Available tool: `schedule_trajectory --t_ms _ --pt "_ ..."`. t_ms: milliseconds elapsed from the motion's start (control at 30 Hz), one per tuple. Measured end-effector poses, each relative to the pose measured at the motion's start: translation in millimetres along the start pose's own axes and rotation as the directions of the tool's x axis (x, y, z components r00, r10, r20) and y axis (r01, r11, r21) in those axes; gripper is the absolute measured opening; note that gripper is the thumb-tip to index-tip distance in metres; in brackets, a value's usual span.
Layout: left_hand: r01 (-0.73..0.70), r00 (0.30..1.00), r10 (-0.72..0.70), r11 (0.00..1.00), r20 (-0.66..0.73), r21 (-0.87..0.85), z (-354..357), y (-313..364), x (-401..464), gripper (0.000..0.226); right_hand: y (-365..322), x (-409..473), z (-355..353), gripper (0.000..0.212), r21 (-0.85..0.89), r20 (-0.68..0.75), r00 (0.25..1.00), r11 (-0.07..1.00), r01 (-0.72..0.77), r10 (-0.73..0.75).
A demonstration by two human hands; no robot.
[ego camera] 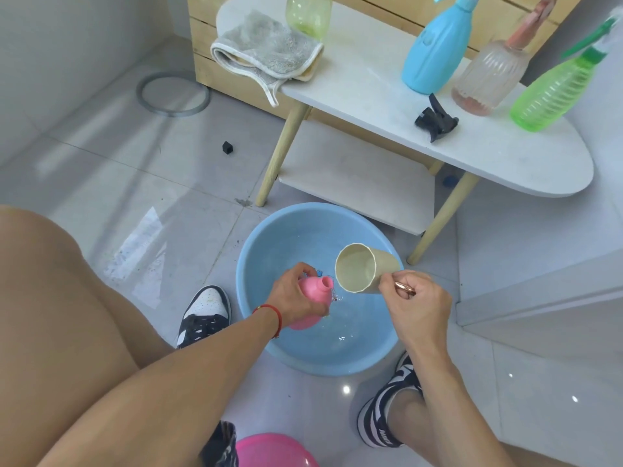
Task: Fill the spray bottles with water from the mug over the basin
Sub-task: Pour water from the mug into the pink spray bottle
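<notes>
My left hand [296, 298] grips a pink bottle [315, 291] with no spray head, held tilted over the blue basin [256, 264] on the floor. My right hand [416, 305] holds a cream mug [362, 267] by its copper-coloured handle, tipped sideways with its rim right beside the bottle's open neck. Water splashes at the neck, and the basin holds shallow water. On the white table [505, 156] stand a blue spray bottle [438, 48], a clear pinkish one [488, 75] and a green one [553, 92]. A loose black spray head [436, 121] lies in front of them.
A grey cloth [266, 52] hangs over the table's left end beside a pale green bottle [308, 15]. A metal ring [173, 94] and a small black cube [228, 148] lie on the tiled floor. A pink basin [276, 449] sits at the bottom edge between my feet.
</notes>
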State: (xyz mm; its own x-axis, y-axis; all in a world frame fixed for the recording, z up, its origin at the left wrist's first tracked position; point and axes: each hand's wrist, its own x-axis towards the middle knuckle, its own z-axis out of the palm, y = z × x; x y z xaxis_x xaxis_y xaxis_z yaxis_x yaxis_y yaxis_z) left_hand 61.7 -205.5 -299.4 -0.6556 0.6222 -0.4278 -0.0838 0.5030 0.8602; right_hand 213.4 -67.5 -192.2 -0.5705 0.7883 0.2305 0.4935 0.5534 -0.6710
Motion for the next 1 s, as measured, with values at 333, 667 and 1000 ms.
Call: schedule_trajectory --t_ms 333,667,1000 --pt "-0.03 1.0 0.03 0.998 -0.008 0.052 3.7 -1.6 1.5 0.057 9.1 0.3 5.7 0.044 -0.148 -0.012 0.986 0.976 0.16 -0.163" --pt "-0.008 1.0 0.008 0.996 -0.007 0.087 6.5 -6.0 3.0 0.056 7.9 0.2 4.3 0.049 -0.181 0.0 0.973 0.957 0.228 -0.232" --pt "-0.001 1.0 0.0 0.997 0.018 0.083 3.6 -4.7 2.9 0.058 6.8 -0.5 1.8 0.042 -0.224 -0.012 0.953 0.93 0.292 -0.303"
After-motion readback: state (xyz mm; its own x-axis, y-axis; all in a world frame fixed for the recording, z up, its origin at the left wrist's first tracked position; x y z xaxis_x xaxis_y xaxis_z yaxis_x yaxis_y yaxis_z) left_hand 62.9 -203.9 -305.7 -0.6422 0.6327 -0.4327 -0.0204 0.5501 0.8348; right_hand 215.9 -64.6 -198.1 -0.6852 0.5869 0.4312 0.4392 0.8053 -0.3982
